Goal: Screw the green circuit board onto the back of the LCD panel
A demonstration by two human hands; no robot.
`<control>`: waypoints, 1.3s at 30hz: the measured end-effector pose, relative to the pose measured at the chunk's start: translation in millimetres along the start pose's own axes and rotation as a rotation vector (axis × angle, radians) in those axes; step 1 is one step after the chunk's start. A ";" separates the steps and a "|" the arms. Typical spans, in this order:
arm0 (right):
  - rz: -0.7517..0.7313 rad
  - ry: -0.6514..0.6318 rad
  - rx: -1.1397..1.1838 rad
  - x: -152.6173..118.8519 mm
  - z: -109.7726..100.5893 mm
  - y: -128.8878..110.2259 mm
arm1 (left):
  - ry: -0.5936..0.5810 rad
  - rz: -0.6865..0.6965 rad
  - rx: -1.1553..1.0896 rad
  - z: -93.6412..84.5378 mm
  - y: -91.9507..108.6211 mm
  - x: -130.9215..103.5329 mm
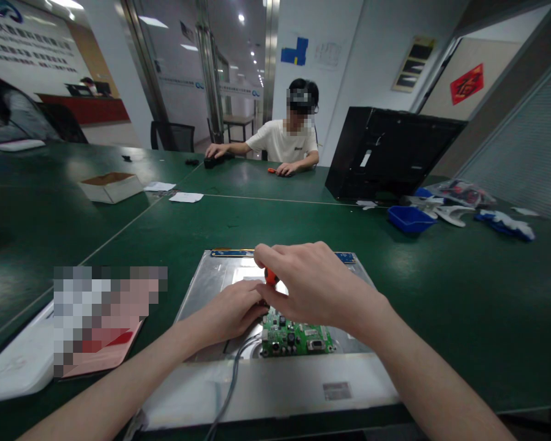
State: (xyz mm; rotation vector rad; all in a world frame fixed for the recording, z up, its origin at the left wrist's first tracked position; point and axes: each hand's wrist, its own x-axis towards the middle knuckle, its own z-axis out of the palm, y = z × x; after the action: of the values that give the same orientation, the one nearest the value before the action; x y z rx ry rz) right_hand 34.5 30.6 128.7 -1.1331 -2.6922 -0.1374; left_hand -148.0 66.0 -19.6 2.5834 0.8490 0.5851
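My right hand (314, 278) is closed around an orange screwdriver handle (270, 277), held upright over the green circuit board (298, 338). The screwdriver's tip is hidden behind my fingers. At the board's upper left edge my left hand (239, 306) has its fingers drawn together, close below the screwdriver; what they hold, if anything, is hidden. The board lies on the back of a flat silver display panel (202, 288), which has a blue strip board (346, 258) along its far edge. A grey cable (233, 380) runs from the board's left side toward me.
To my left lie a white object (16, 367) and a pink-covered item (119, 349), partly blurred. Farther off are an open cardboard box (112, 187), a black monitor (390, 153) and a blue tray (409, 219). A co-worker (289, 138) sits across the green table (257, 220).
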 end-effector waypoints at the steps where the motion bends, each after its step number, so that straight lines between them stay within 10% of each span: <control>1: 0.003 0.000 -0.005 0.4 0.4 0.5 | -0.008 -0.002 0.012 0.4 -0.9 -0.2; 39: 0.019 -0.015 -0.011 -0.4 0.2 -1.1 | 0.008 0.019 -0.033 1.6 -2.0 -0.4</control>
State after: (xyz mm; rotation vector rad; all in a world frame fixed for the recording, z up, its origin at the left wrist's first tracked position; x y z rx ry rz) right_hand 34.0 29.6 128.3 -1.1671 -2.6961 -0.1408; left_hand -148.5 67.0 -21.9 2.5638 0.8112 0.6098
